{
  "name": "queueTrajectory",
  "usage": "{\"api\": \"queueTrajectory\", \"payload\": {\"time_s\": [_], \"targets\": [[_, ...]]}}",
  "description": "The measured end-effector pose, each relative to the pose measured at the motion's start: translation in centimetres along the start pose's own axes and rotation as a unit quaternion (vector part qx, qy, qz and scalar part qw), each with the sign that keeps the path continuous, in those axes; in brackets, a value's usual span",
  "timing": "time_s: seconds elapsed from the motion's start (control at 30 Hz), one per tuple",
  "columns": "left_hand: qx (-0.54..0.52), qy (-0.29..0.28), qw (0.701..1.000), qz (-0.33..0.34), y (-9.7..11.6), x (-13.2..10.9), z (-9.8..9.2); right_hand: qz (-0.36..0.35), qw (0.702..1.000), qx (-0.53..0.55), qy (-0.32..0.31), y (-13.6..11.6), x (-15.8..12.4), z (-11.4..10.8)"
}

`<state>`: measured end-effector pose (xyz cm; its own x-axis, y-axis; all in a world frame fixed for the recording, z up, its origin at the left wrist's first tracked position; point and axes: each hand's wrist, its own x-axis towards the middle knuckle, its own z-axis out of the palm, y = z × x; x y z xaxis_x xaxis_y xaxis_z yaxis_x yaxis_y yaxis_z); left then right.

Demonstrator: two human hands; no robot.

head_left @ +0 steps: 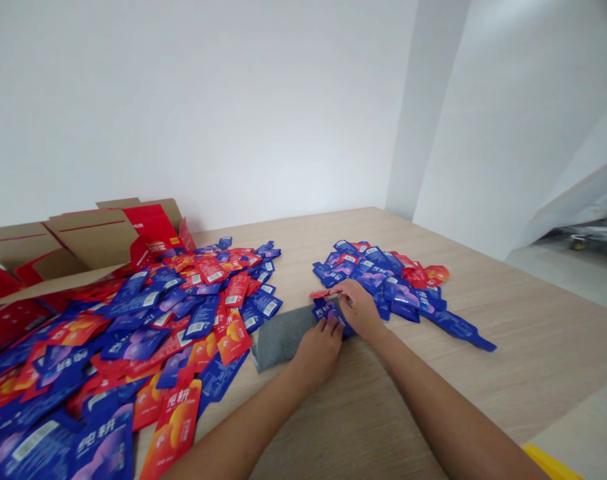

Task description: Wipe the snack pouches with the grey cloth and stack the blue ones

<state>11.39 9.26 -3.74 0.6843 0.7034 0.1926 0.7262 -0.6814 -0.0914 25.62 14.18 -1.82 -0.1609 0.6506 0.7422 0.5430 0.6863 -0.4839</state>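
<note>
One blue packet (324,311) sits in the narrow grip of left hand (319,347) and right hand (359,308), seemingly steadied against the gray pouch (282,337) beneath.

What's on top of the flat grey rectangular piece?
A glossy blue packet with white lettering overlaps the right end of the grey piece, under the left hand; a red packet shows by the right hand. That covered end can't be seen.
</note>
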Motion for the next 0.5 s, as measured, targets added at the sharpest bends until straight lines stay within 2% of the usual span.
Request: {"api": "queueTrajectory", "payload": {"time_s": [0.13,0.23,0.37,0.5], "targets": [[0.005,-0.016,1.0,0.019,-1.4,-1.7,-0.7,0.038,0.999,0.004,-0.005,-0.1,-0.2,0.3],[-0.04,0.004,0.999,-0.018,-2.8,-2.8,-1.2,0.015,1.0,0.005,-0.024,-0.2,-0.2,0.2],[-0.135,0.106,0.983,-0.07,-4.9,-4.1,-1.7,-0.014,0.999,0.016,-0.04,-0.1,-0.2,0.2],[-0.241,0.203,0.935,-0.163,-7.3,-4.9,-2.9,-0.008,0.999,0.013,-0.036,0.0,-0.3,0.3]]}}
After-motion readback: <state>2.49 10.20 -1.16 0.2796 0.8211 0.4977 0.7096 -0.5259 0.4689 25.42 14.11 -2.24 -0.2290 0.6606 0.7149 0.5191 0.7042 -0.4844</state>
